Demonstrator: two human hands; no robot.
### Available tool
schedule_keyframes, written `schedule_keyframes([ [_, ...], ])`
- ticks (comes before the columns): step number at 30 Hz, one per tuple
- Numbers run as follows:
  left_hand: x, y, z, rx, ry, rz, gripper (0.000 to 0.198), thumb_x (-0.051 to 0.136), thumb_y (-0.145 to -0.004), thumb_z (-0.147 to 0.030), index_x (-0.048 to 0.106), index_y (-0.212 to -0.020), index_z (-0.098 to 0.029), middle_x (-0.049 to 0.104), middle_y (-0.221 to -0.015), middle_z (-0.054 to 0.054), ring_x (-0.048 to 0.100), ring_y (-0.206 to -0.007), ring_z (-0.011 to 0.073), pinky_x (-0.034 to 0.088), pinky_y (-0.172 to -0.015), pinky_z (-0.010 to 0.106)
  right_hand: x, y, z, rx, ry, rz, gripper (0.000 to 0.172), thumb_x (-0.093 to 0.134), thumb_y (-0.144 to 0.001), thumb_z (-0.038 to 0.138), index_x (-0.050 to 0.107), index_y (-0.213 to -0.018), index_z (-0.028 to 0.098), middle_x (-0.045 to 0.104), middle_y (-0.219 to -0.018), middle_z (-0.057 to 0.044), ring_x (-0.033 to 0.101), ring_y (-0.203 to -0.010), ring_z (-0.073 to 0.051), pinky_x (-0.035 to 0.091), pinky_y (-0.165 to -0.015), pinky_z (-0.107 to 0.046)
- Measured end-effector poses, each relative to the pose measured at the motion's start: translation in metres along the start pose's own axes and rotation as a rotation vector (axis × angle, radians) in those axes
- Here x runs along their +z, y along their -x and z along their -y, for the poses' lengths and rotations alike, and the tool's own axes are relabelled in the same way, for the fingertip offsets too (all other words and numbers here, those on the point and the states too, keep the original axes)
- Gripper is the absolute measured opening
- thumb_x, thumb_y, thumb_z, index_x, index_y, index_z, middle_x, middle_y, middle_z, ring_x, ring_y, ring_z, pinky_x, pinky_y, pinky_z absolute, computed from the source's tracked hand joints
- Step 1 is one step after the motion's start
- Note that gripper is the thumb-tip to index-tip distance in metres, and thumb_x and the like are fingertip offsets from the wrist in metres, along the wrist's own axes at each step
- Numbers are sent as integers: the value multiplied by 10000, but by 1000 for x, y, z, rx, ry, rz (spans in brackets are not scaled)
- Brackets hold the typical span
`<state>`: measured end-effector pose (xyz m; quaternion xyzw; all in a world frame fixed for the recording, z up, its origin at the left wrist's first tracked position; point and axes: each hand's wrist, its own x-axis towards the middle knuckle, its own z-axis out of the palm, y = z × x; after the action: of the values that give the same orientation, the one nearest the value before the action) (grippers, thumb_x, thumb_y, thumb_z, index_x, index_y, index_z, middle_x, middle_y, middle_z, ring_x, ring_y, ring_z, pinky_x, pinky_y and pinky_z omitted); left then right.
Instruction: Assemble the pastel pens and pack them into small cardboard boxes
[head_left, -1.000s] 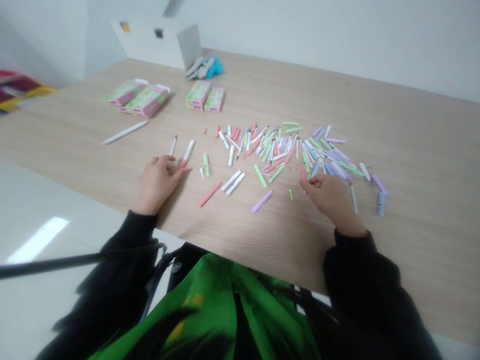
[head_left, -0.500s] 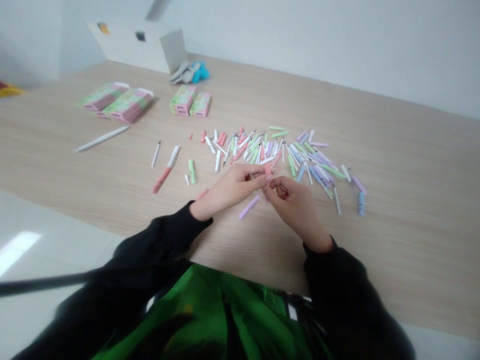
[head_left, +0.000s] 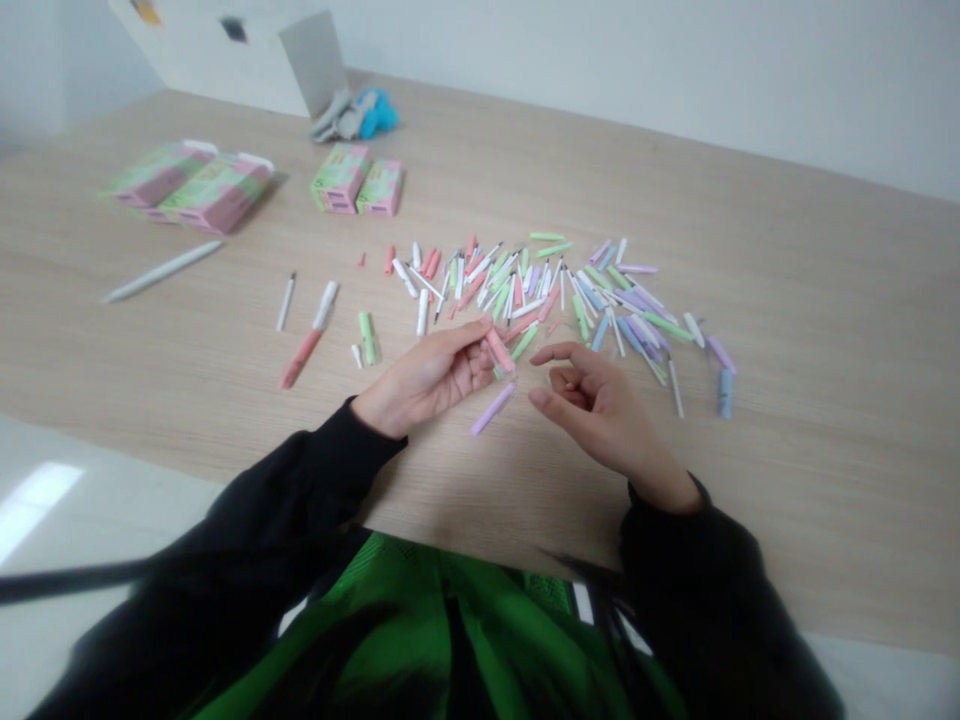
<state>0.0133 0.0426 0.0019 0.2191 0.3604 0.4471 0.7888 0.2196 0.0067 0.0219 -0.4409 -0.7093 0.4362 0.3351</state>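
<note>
Between the fingers of my left hand is a pink pen cap, tilted over the table. My right hand is just to the right of it, thumb and forefinger apart, with nothing visible between them. Below the pink cap lies a lilac pen part. Behind both hands spreads a loose pile of pen parts in white, pink, green, lilac and blue, among them thin white refills with dark tips. A blue cap lies at the pile's right end.
Left of my hands lie a pink-and-white pen, a thin refill and a green cap. Farther back are a white stylus, pink-and-green boxes, two smaller boxes, crumpled grey-and-blue cloth and a white carton.
My hands, together at the pink cap before, have come apart. The right hand let go and moved right and down; the left drew back left with the cap. The view shifted slightly.
</note>
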Motion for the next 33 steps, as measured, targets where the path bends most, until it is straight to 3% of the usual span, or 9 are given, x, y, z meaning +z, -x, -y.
schedule_keyframes([
  [3, 3, 2, 4, -67, 67, -11, 360, 458, -1051, -140, 680, -771, -99, 668, -603, 26, 624, -513, 62, 544, -566, 145, 6, 2, -1, -44, 59, -4, 337, 719, -862, 335, 581, -1146, 217, 279, -612, 120, 284, -530, -92, 241, -544, -264],
  [9, 6, 4, 7, -73, 32, 2, 369, 448, -1047, -116, 687, -768, -80, 714, -621, 56, 669, -520, 82, 562, -551, 155, 14, 2, -6, -102, 115, -45, 260, 695, -899, 317, 619, -1109, 184, 290, -592, 127, 288, -519, -81, 254, -556, -262],
  [14, 5, 1, 14, -115, -11, 81, 389, 421, -1052, -125, 685, -771, -72, 731, -661, 88, 693, -561, 105, 566, -566, 170, 17, 1, -11, -79, 115, -77, 217, 660, -921, 328, 642, -1082, 184, 286, -576, 124, 287, -508, -82, 249, -551, -267],
  [18, 5, -2, 21, -165, -7, 35, 379, 419, -1052, -111, 675, -776, -62, 707, -655, 85, 678, -566, 89, 552, -581, 158, 11, 0, -13, -28, 184, -103, 162, 628, -889, 292, 663, -1002, 181, 329, -600, 97, 344, -536, -96, 279, -571, -280],
  [26, 1, 1, 19, 40, -124, 6, 197, 542, -1027, -144, 631, -857, -99, 659, -654, 0, 625, -562, 52, 519, -630, 158, -15, -9, -21, 161, 50, -58, 269, 422, -860, 217, 670, -955, 179, 477, -712, 11, 453, -627, -146, 356, -596, -304],
  [29, 1, 0, 18, 140, -177, -13, 188, 583, -1019, -212, 569, -846, -140, 695, -718, 7, 678, -640, 72, 513, -655, 169, -18, -10, -26, 129, -10, -32, 253, 461, -910, 259, 686, -1001, 187, 486, -731, 11, 485, -637, -139, 384, -604, -296],
  [33, 4, 1, 15, 188, -191, -1, 177, 487, -1048, -180, 505, -872, -174, 728, -804, 29, 726, -713, 111, 543, -689, 215, -19, -11, -27, 29, -142, -46, 228, 495, -943, 266, 699, -1025, 204, 490, -745, 16, 493, -641, -123, 395, -593, -276],
])
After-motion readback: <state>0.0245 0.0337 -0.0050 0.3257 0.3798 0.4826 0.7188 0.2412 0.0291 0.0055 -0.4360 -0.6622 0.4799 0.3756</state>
